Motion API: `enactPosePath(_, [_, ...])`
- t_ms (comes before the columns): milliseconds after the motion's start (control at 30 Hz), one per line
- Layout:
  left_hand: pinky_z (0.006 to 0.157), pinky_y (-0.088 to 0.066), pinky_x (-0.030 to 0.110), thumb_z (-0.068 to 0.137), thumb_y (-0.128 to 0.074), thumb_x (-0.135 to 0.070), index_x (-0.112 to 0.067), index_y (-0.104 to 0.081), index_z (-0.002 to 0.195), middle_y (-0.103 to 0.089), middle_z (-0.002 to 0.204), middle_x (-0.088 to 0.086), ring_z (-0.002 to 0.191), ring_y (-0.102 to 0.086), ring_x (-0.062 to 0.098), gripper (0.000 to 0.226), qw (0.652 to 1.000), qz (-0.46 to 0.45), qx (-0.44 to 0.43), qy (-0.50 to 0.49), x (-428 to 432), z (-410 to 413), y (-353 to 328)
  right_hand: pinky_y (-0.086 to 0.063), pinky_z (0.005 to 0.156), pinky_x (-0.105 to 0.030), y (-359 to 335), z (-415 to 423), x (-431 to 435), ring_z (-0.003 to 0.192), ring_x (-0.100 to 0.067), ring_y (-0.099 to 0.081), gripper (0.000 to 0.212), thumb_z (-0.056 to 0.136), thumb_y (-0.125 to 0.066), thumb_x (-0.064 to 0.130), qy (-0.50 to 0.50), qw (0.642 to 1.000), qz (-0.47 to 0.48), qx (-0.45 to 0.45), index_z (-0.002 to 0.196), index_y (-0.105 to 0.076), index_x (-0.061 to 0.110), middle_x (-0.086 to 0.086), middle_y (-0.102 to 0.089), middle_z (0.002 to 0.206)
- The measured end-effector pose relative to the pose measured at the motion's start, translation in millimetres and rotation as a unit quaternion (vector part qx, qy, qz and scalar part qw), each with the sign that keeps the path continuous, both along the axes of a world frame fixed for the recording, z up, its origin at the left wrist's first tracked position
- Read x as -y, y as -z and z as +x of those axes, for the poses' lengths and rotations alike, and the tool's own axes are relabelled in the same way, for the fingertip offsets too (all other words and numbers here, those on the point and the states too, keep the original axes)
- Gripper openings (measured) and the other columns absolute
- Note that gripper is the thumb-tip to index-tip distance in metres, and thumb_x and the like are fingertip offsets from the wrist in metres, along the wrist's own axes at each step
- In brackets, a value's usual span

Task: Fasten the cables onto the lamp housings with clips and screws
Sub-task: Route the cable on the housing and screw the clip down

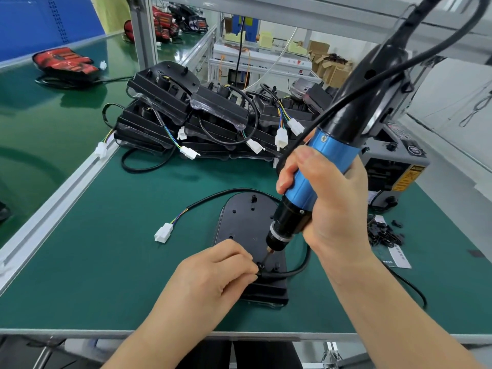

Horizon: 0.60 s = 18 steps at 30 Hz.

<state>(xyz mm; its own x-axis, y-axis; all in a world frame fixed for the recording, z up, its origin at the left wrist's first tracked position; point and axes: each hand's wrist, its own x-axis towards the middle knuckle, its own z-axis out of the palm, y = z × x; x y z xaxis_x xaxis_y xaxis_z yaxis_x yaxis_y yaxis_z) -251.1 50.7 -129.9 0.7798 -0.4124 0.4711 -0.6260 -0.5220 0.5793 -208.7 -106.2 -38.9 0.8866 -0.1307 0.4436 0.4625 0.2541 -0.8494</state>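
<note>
Bench edge: the left hand [213, 270], fingers curled, pinches the black cable [290, 273] at the near end of the lamp housing [239, 222]; its fingertips hide the exact grip.
Fastening point: a small black clip [261, 266] sits under the driver bit, just beside those fingertips; the screw itself is too small to make out.
Tool: the right hand [330, 203] is wrapped round the blue barrel of the electric screwdriver [328, 155], which is tilted with its bit down on the clip; its cord runs out of frame at the top.
Work piece: the housing lies flat on the green mat [106, 249], partly covered by both hands; the cable arcs past its far end to a white connector [163, 233].
To the right: loose clips [383, 233] in a dark heap, hard to tell apart.
Behind: stacked housings [186, 113] with tangled cables; a grey machine [394, 166] partly hidden by the tool.
Far belt: red lamps [65, 62], blurred.
</note>
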Motion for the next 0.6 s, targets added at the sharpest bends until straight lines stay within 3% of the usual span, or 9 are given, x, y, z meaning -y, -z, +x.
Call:
enactPosePath(133, [0.068,-0.037,0.003,0.082,-0.065,-0.021,-0.022,-0.071,0.082,-0.062,0.090,-0.016,0.070,-0.053,-0.006,0.006,1.000,0.005,-0.003,-0.002,0.2,-0.3,-1.2,-0.045,0.052,-0.026,-1.5,0.5,-0.9,0.049,-0.019,-0.051,0.027,0.073,-0.063,0.018,-0.014,1.000,-0.006,0.002,0.092,-0.050,0.004,-0.002,-0.054,0.063])
enactPosePath(233, [0.067,-0.038,0.003,0.083,-0.064,-0.022,-0.022,-0.071,0.082,-0.061,0.091,-0.017,0.071,-0.053,-0.006,0.006,1.000,0.004,0.000,0.000,0.1,0.2,-0.5,-0.046,0.054,-0.027,-2.9,0.5,-2.9,0.051,-0.018,-0.052,0.026,0.073,-0.065,0.020,-0.029,0.999,-0.013,0.006,0.096,-0.056,0.012,-0.001,-0.056,0.065])
enactPosePath(367, [0.066,-0.043,0.008,0.083,-0.065,-0.022,-0.024,-0.070,0.082,-0.059,0.092,-0.019,0.071,-0.055,-0.005,0.005,1.000,-0.008,0.001,-0.002,-0.1,0.3,2.8,-0.047,0.057,-0.028,-3.0,0.4,-2.5,0.053,-0.018,-0.054,0.019,0.072,-0.067,0.023,-0.032,0.999,-0.021,-0.003,0.090,-0.061,0.018,0.001,-0.058,0.064])
enactPosePath(533, [0.066,-0.043,0.008,0.084,-0.064,-0.025,-0.026,-0.069,0.082,-0.058,0.092,-0.020,0.072,-0.055,-0.006,0.004,1.000,-0.009,0.005,0.001,0.1,1.7,3.6,-0.045,0.054,-0.029,-2.0,2.3,-1.7,0.050,-0.019,-0.051,0.020,0.071,-0.066,0.021,-0.019,1.000,-0.016,-0.009,0.086,-0.057,0.011,-0.002,-0.055,0.062])
enactPosePath(600, [0.067,-0.043,0.007,0.085,-0.062,-0.028,-0.026,-0.068,0.083,-0.058,0.093,-0.020,0.073,-0.055,-0.006,0.007,1.000,-0.011,0.003,0.003,0.0,1.7,3.6,-0.045,0.054,-0.029,-1.6,2.5,-1.9,0.050,-0.019,-0.050,0.015,0.071,-0.065,0.020,-0.023,1.000,-0.014,-0.005,0.083,-0.057,0.016,-0.002,-0.055,0.063])
